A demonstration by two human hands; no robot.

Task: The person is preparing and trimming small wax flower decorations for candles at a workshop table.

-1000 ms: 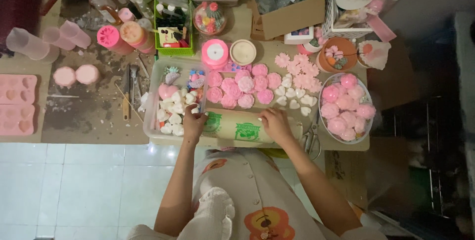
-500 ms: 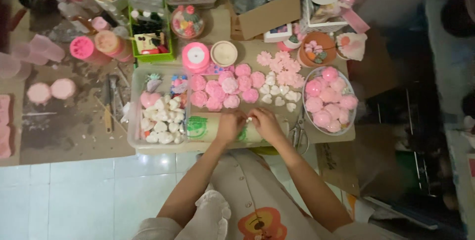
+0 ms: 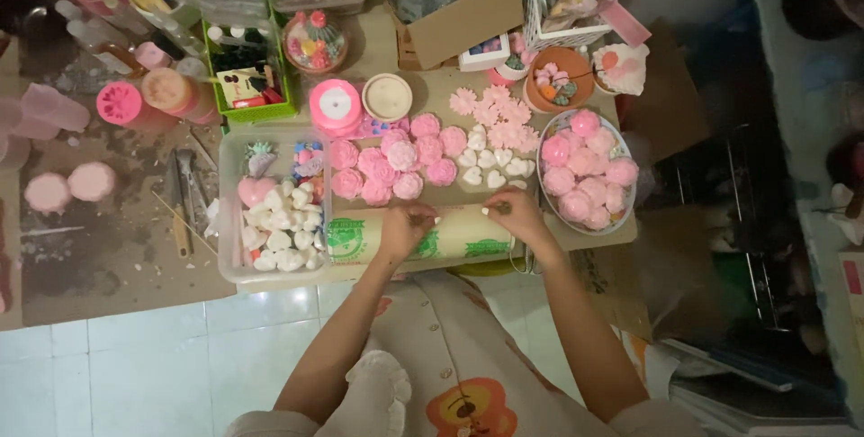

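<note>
A flat pack of clear plastic bags (image 3: 459,232) with green printed marks lies along the table's near edge. My left hand (image 3: 405,226) rests on its middle, fingers pinched at its top edge. My right hand (image 3: 511,212) pinches the same edge further right, close to a bowl. Just beyond my hands sit several pink rose-shaped pieces (image 3: 396,165) and small white hearts (image 3: 491,167) on the tabletop. What is between my fingertips is too small to make out.
A round bowl (image 3: 541,178) of pink roses stands right; a clear tray (image 3: 227,221) of white hearts left. Behind are flat pink flowers (image 3: 500,111), a pink tape roll (image 3: 335,104), a green basket (image 3: 245,111) and a cardboard box (image 3: 463,21). Tools (image 3: 180,205) lie far left.
My hands came together on the plastic pack half a second ago and have since spread apart along its top edge. The view has drifted sideways.
</note>
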